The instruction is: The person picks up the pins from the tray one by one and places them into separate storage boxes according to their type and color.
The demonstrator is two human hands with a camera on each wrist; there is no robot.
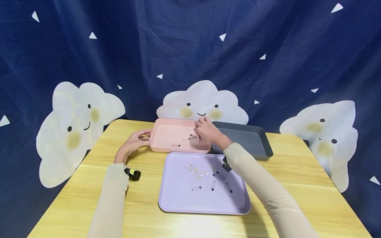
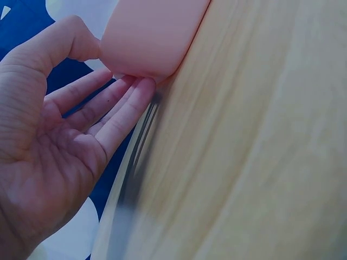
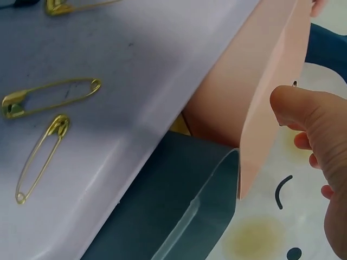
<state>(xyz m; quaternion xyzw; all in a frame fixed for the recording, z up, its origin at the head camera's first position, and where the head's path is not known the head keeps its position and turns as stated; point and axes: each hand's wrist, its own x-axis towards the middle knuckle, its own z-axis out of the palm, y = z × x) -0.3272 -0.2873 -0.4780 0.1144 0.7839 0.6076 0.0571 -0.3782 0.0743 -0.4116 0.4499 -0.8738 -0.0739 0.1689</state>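
My left hand [image 1: 136, 142] grips the left end of a pink tray [image 1: 166, 122]. In the left wrist view its thumb lies against the tray's end wall and its fingertips [image 2: 142, 89] meet the lower edge. Over the right part of that tray, my right hand [image 1: 207, 132] pinches a black safety pin; only a small loop of the safety pin [image 3: 295, 84] shows past the thumb, the rest hidden. Several black safety pins lie in the pink tray, one black pin [image 1: 176, 145] near its front wall. A lilac tray [image 1: 178, 198] in front carries gold safety pins [image 1: 195, 172] and black ones [image 1: 229, 187].
A dark grey tray [image 1: 247, 140] stands right of the pink one, their ends meeting. All the trays sit on a wooden table [image 1: 297, 185]. Behind the table hangs a blue curtain [image 1: 184, 49] with white clouds. Each wrist wears a small black camera [image 1: 133, 174].
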